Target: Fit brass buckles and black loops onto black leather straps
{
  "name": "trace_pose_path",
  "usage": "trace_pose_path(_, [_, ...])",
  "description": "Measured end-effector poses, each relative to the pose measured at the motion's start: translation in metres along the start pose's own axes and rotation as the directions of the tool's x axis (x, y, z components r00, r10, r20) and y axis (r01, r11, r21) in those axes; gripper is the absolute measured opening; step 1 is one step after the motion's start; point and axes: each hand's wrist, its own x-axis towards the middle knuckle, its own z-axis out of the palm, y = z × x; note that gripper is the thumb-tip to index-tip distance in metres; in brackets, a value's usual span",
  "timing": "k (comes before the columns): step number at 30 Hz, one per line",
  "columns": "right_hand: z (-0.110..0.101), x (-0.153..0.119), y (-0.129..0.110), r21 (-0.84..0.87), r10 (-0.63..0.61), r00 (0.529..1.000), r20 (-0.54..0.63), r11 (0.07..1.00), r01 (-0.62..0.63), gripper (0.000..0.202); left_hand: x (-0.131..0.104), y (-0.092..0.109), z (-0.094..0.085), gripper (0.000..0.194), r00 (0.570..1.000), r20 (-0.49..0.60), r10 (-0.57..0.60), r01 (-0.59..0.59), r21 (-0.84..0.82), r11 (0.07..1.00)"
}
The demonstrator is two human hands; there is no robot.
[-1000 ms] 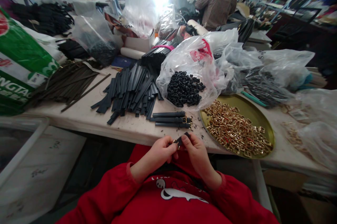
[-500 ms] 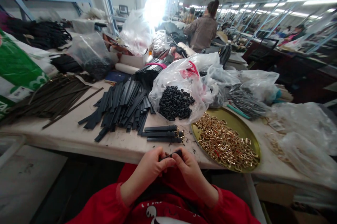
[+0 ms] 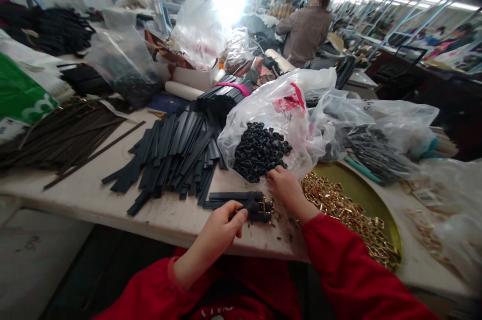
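Observation:
My left hand (image 3: pixel 222 222) is closed, thumb against fingers, around a black strap (image 3: pixel 250 205) whose end sticks out to the right. That strap is just above several finished black straps with gold buckles (image 3: pixel 229 195) lying side by side on the table. My right hand (image 3: pixel 284 187) reaches forward to the near right edge of a heap of small black strap loops (image 3: pixel 259 152). Its fingers are curled together there; whether a loop is between them is hidden. The loops lie in the mouth of a clear plastic bag (image 3: pixel 278 104).
A round gold tray (image 3: pixel 387 204) of gold buckles (image 3: pixel 350 214) stands right of my right forearm. Left of the loops are a pile of black straps (image 3: pixel 176 154) and brown strips (image 3: pixel 64 134). Plastic bags (image 3: pixel 391 109) crowd the back right. A person (image 3: pixel 309 29) stands beyond the table.
My hands, earlier together on a black strap near my lap, are now apart. The right has moved forward to the loops; the left has lifted the strap over the table edge. The view has shifted slightly.

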Motion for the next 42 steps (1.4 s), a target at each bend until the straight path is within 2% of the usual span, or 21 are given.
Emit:
trace_pose_path(2, [-0.005, -0.014, -0.012, 0.264, 0.041, 0.999, 0.036, 0.963, -0.049, 0.011, 0.001, 0.003, -0.001, 0.026, 0.999, -0.042, 0.022, -0.022, 0.005, 1.000])
trace_pose_path(3, [-0.008, -0.022, -0.021, 0.464, 0.071, 0.993, 0.098, 0.879, -0.109, 0.015, 0.001, 0.005, -0.001, 0.026, 0.997, -0.061, 0.041, -0.041, 0.007, 0.999])
trace_pose_path(5, [-0.011, -0.041, -0.039, 0.790, 0.089, 0.953, 0.289, 0.541, -0.289, 0.024, 0.000, 0.009, 0.000, 0.025, 0.991, -0.092, 0.093, -0.091, 0.031, 0.995])
trace_pose_path(7, [-0.011, -0.059, -0.056, 0.880, 0.074, 0.910, 0.408, 0.235, -0.413, 0.030, -0.004, 0.010, 0.003, 0.026, 0.987, -0.099, 0.128, -0.119, 0.091, 0.989])
trace_pose_path(8, [-0.009, -0.066, -0.062, 0.891, 0.086, 0.904, 0.420, 0.150, -0.428, 0.031, -0.007, 0.010, 0.004, 0.026, 0.986, -0.093, 0.135, -0.122, 0.131, 0.984])
trace_pose_path(9, [-0.007, -0.073, -0.066, 0.900, 0.105, 0.906, 0.410, 0.114, -0.421, 0.031, -0.011, 0.009, 0.005, 0.026, 0.986, -0.084, 0.143, -0.127, 0.173, 0.977])
trace_pose_path(12, [-0.002, -0.087, -0.071, 0.924, 0.137, 0.935, 0.326, 0.164, -0.346, 0.028, -0.022, 0.007, 0.004, 0.024, 0.985, -0.031, 0.170, -0.157, 0.243, 0.957])
trace_pose_path(14, [-0.001, -0.095, -0.071, 0.925, 0.115, 0.950, 0.291, 0.220, -0.310, 0.026, -0.029, 0.007, 0.002, 0.023, 0.990, 0.037, 0.136, -0.141, 0.240, 0.960])
trace_pose_path(16, [-0.003, -0.103, -0.071, 0.920, 0.100, 0.955, 0.280, 0.256, -0.297, 0.026, -0.034, 0.009, 0.001, 0.024, 0.989, 0.117, 0.086, -0.113, 0.250, 0.962])
trace_pose_path(18, [-0.005, -0.110, -0.073, 0.907, 0.088, 0.951, 0.296, 0.286, -0.308, 0.027, -0.039, 0.013, 0.002, 0.024, 0.983, 0.163, 0.083, -0.128, 0.295, 0.947])
trace_pose_path(21, [-0.008, -0.119, -0.077, 0.894, 0.072, 0.946, 0.317, 0.312, -0.323, 0.029, -0.047, 0.016, 0.007, 0.024, 0.982, 0.132, 0.138, -0.175, 0.336, 0.926])
trace_pose_path(23, [-0.009, -0.124, -0.080, 0.897, 0.093, 0.950, 0.298, 0.313, -0.312, 0.028, -0.054, 0.015, 0.011, 0.019, 0.979, 0.084, 0.186, -0.202, 0.289, 0.936])
trace_pose_path(25, [-0.009, -0.130, -0.082, 0.905, 0.115, 0.949, 0.292, 0.289, -0.314, 0.028, -0.060, 0.014, 0.014, 0.025, 0.974, 0.062, 0.216, -0.224, 0.215, 0.951])
trace_pose_path(27, [-0.009, -0.136, -0.085, 0.912, 0.099, 0.940, 0.328, 0.227, -0.342, 0.030, -0.064, 0.011, 0.014, 0.030, 0.975, 0.064, 0.213, -0.221, 0.153, 0.963])
trace_pose_path(30, [-0.009, -0.142, -0.088, 0.926, 0.044, 0.929, 0.366, 0.081, -0.369, 0.033, -0.066, 0.007, 0.014, 0.022, 0.982, 0.048, 0.181, -0.185, 0.097, 0.978])
trace_pose_path(34, [-0.010, -0.145, -0.088, 0.903, 0.048, 0.903, 0.427, -0.079, -0.423, 0.031, -0.065, 0.002, 0.013, 0.021, 0.993, 0.008, 0.114, -0.114, 0.077, 0.991])
trace_pose_path(37, [-0.007, -0.144, -0.088, 0.865, 0.006, 0.869, 0.495, -0.101, -0.492, 0.032, -0.064, 0.001, 0.012, 0.025, 0.997, -0.016, 0.080, -0.078, 0.102, 0.992])
trace_pose_path(42, [0.003, -0.145, -0.085, 0.784, -0.116, 0.790, 0.602, -0.102, -0.612, 0.035, -0.062, 0.004, 0.008, 0.027, 0.992, -0.068, 0.110, -0.084, 0.311, 0.947])
